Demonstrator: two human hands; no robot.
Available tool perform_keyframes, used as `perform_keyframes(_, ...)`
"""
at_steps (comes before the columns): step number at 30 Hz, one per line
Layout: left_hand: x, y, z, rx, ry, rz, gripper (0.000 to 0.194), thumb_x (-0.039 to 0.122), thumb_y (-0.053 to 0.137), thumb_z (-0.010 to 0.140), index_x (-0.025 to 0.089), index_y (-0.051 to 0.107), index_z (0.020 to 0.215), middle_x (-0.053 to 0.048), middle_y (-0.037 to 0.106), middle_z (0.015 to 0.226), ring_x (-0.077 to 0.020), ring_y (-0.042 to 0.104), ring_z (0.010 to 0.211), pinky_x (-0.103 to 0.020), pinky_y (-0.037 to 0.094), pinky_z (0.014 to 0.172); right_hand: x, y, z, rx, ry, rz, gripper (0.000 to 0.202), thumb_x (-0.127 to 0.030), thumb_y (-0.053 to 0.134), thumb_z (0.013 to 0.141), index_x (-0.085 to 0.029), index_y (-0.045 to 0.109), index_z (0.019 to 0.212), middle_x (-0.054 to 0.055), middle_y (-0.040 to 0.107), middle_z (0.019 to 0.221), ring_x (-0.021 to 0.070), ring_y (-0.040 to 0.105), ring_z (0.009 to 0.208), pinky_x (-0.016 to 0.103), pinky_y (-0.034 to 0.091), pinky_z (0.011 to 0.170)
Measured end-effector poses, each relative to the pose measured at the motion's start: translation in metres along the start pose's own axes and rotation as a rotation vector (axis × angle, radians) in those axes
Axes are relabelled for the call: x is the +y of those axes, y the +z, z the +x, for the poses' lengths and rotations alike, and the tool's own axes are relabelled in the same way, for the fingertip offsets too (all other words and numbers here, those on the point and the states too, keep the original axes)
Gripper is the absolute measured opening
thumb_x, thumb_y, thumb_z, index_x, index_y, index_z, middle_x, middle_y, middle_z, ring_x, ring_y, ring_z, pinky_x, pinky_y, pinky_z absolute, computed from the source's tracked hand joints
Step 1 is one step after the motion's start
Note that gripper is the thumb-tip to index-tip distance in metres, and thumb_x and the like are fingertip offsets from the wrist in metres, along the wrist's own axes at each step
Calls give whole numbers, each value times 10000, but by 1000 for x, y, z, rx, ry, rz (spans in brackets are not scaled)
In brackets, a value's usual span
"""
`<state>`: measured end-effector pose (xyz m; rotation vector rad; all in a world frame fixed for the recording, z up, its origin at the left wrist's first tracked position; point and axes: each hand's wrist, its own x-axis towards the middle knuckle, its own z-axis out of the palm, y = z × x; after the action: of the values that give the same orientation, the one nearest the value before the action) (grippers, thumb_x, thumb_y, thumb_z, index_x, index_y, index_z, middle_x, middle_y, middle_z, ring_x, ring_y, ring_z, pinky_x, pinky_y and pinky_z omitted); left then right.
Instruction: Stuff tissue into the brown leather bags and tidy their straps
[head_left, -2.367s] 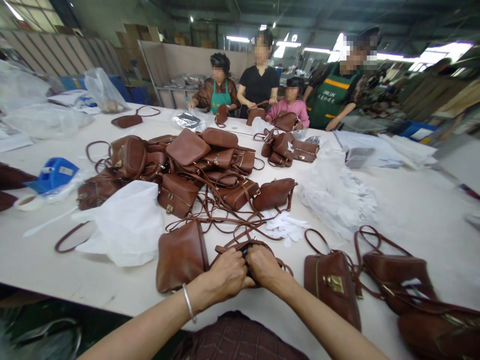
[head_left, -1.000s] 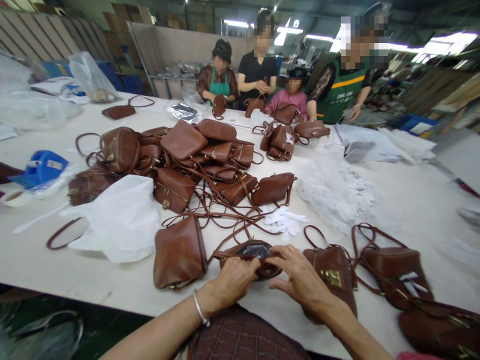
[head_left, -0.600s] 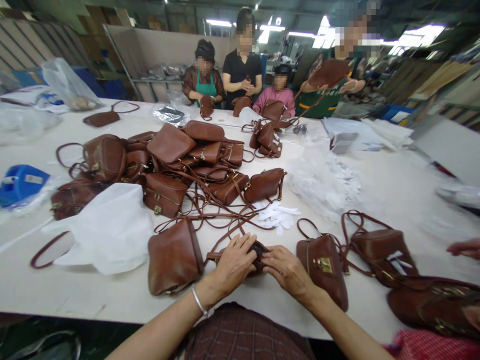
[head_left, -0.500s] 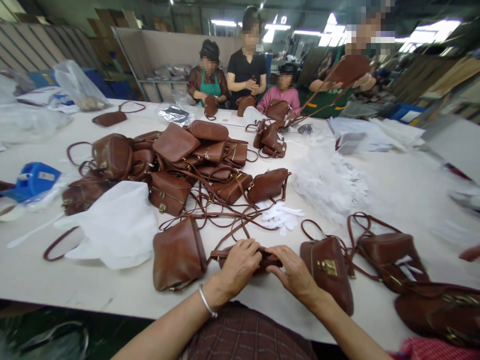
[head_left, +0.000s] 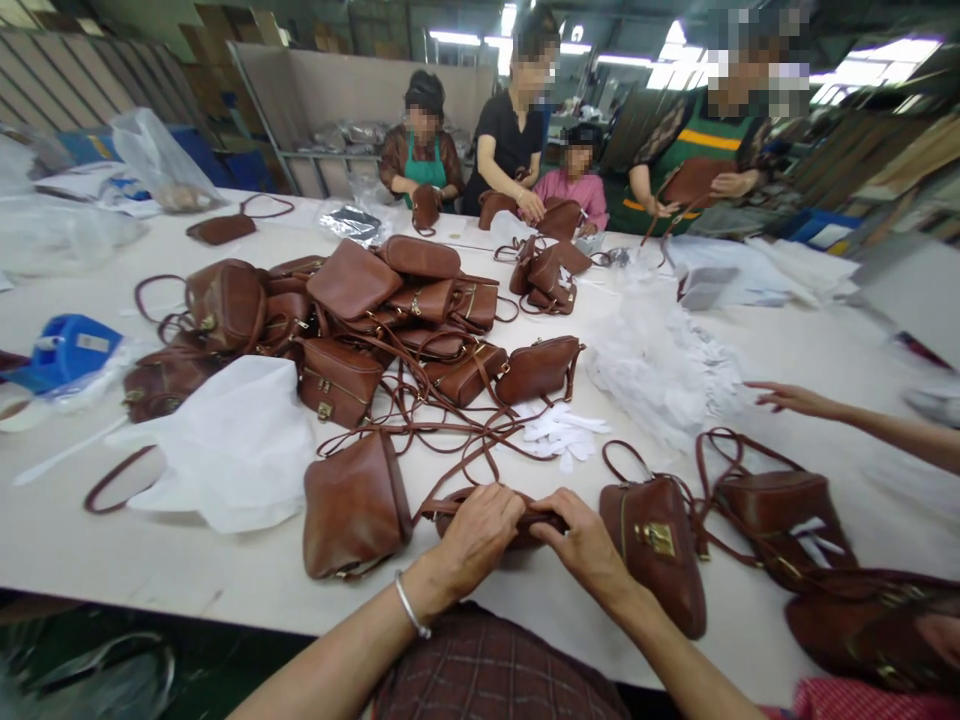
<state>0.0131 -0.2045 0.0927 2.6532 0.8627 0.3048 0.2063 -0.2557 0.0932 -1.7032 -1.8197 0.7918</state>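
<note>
Both my hands grip one small brown leather handbag point(head_left: 525, 518) lying near the front edge of the white table point(head_left: 810, 340). My left hand point(head_left: 474, 538), with a silver bangle at the wrist, clasps its left end. My right hand point(head_left: 583, 545) pinches its top right edge. The bag's strap point(head_left: 450, 470) loops away toward the pile. A brown bag point(head_left: 352, 505) stands just left of my hands, and another with a gold clasp point(head_left: 654, 552) lies just right.
A large pile of brown bags point(head_left: 375, 320) with tangled straps fills the table's middle. White wrapping sheets point(head_left: 232, 440) lie left, white paper scraps point(head_left: 660, 365) right. A blue tape dispenser point(head_left: 64, 350) sits far left. Another person's hand point(head_left: 787, 398) reaches in from the right. Several people work at the far side.
My hands have pressed the open bag shut and flat. Another person's arm has reached in from the right. The far worker lowered a raised bag.
</note>
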Motion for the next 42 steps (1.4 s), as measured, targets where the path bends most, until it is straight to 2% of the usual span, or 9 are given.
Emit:
perform_keyframes(4, -8, -25, -4, 32, -14, -35, 473, 230, 730, 794, 200, 481, 1194, -90, 597, 1234, -267, 516, 1196, -456, 386, 1033, 0, 2, 0, 17, -22, 17, 121, -188, 621, 827, -211, 667, 937, 45, 648, 877, 208, 605, 880, 357, 496, 823)
perform_keyframes(11, -42, -63, -33, 39, -55, -229, 626, 207, 761, 760, 255, 437, 1293, -75, 560, 1314, -247, 498, 1237, -426, 399, 1058, 9, 1, -2, 39, -66, 52, 185, -245, 652, 835, -222, 670, 1018, 47, 652, 902, 209, 613, 880, 352, 513, 807)
perform_keyframes(15, -44, -58, -41, -23, -90, -313, 525, 131, 691, 803, 279, 472, 1257, -28, 599, 1207, -213, 552, 1122, -373, 450, 989, 16, -1, -6, 26, -146, 55, 249, -273, 676, 834, -247, 655, 1081, 45, 661, 948, 212, 617, 920, 349, 520, 828)
perform_keyframes(21, -42, -38, -34, 2, -83, -271, 197, 115, 622, 842, 224, 566, 995, -15, 615, 1001, -192, 559, 958, -330, 480, 874, 16, 2, -6, 35, -201, 15, 404, -291, 758, 767, -268, 624, 1147, 54, 666, 1052, 230, 604, 1003, 363, 519, 881)
perform_keyframes(27, -47, -43, -41, 100, -3, -290, 419, 167, 687, 815, 232, 509, 1188, -76, 545, 1279, -219, 506, 1180, -375, 447, 1005, 16, 12, -2, 142, -276, 12, 173, -255, 665, 854, -252, 679, 1027, 47, 683, 900, 209, 608, 880, 352, 526, 780)
perform_keyframes(31, -49, -33, -46, 104, 53, -170, 189, 215, 685, 831, 219, 588, 993, -57, 588, 1239, -227, 538, 1139, -398, 450, 982, 16, 15, -1, 176, -299, 30, 134, -234, 664, 854, -240, 677, 987, 43, 681, 856, 205, 602, 846, 349, 519, 751)
perform_keyframes(34, -44, -23, -44, 93, -20, -68, 73, 229, 639, 856, 188, 583, 879, -63, 646, 1041, -229, 593, 970, -414, 484, 880, 16, 15, 0, 176, -298, 33, 103, -228, 666, 850, -232, 678, 952, 39, 675, 825, 200, 595, 825, 345, 513, 734)
perform_keyframes(37, -34, -21, -35, 96, -51, -8, 86, 207, 641, 834, 180, 563, 858, -62, 645, 925, -239, 599, 898, -431, 485, 854, 14, 15, 2, 171, -280, 37, 76, -244, 650, 860, -228, 688, 925, 40, 665, 791, 198, 590, 796, 344, 506, 712)
perform_keyframes(42, -19, -19, -14, 122, 80, -62, 458, 198, 707, 804, 189, 485, 1204, -95, 616, 1224, -243, 578, 1118, -407, 463, 950, 4, 10, 5, 128, -182, 88, 79, -295, 672, 830, -239, 716, 863, 39, 677, 772, 208, 599, 792, 359, 503, 741)
